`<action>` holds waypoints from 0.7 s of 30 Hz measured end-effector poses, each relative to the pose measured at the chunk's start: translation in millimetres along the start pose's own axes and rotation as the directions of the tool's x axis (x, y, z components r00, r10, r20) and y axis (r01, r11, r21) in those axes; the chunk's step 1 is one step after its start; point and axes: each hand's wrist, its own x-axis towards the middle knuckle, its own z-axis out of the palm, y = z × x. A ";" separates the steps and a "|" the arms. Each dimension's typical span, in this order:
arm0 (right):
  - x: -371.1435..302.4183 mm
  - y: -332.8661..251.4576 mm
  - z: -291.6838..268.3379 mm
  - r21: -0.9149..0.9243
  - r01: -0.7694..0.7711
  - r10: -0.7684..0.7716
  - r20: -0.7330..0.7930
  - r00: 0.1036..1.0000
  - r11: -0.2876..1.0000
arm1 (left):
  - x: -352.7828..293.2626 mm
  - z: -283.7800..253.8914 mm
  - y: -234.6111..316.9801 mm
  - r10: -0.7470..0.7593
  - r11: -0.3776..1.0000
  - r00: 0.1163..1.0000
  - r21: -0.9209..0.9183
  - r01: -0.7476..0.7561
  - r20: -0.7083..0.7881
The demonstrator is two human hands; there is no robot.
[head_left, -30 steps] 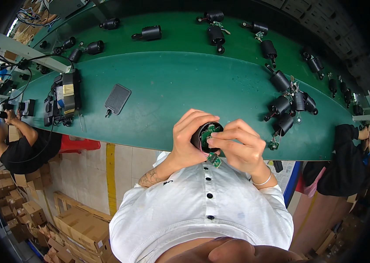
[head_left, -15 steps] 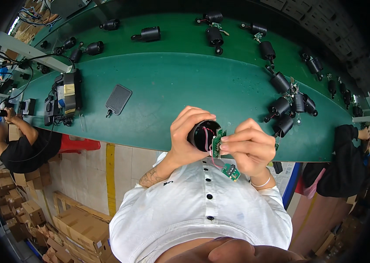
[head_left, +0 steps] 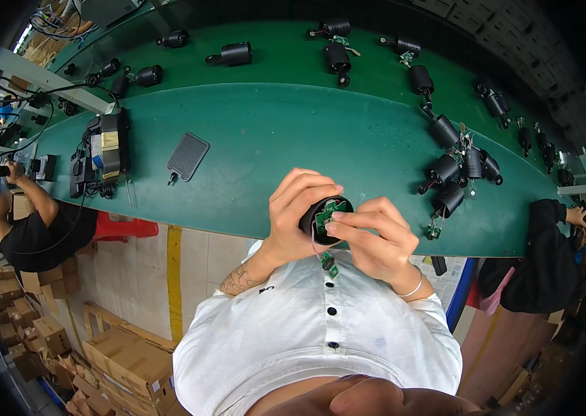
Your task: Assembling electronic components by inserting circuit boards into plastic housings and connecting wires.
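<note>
My left hand (head_left: 295,215) is wrapped round a black cylindrical housing (head_left: 306,223), its open end turned toward me. A green circuit board (head_left: 323,220) sits at the mouth of the housing, partly inside it. Thumb and fingers of my right hand (head_left: 376,239) pinch the edge of that board. From it a second, smaller green board (head_left: 329,264) hangs on thin wires below the housing, in front of my white shirt. How deep the first board reaches inside is hidden.
Several black housings with boards (head_left: 472,163) lie clustered on the green bench (head_left: 265,139) to the right. More housings (head_left: 236,54) line the far green strip. A dark flat pad (head_left: 188,157) and a black device (head_left: 114,144) lie left. Other people work at both sides.
My right hand has moved left and brought the circuit board from beside the housing into its mouth. The smaller hanging board swung left with it. My left hand stays nearly still.
</note>
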 end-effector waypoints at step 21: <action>12.7 23.5 -38.1 0.235 -0.166 0.233 -0.294 0.927 0.958 | 3.6 -3.7 5.3 -0.059 0.992 0.995 -0.107 0.067 0.076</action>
